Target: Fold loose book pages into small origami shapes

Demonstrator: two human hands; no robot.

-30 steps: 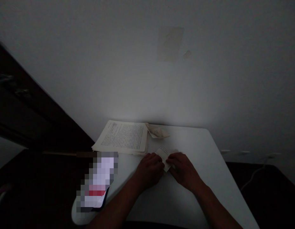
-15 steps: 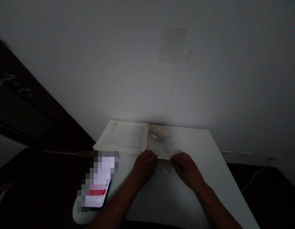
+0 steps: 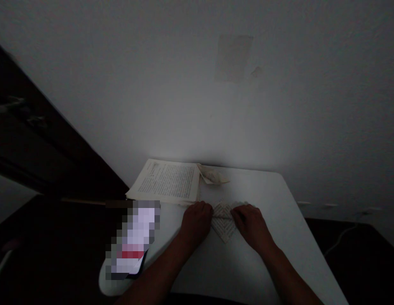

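Between my hands a piece of printed paper [image 3: 224, 228] lies on the white table, folded into a diamond shape with a crease running across its middle. My left hand [image 3: 197, 220] grips its left corner with curled fingers. On the opposite corner my right hand [image 3: 248, 222] pinches the paper between thumb and fingers. Parts of both corners are hidden under the fingers. Just beyond my hands, a book [image 3: 168, 182] with a page of dense print lies at the back left of the table. Beside its right edge sits another folded printed paper [image 3: 213, 175], partly raised.
A phone [image 3: 136, 233] with a lit, blurred screen lies at the table's left edge. The white table [image 3: 263, 186] stands against a pale wall [image 3: 171, 106]. A dark door [image 3: 40, 140] is at the left; a white cable [image 3: 339, 239] hangs at the right.
The folded paper has been opened flatter: its upper part no longer stands up, and the whole diamond with its crease now shows. My hands have shifted slightly apart.
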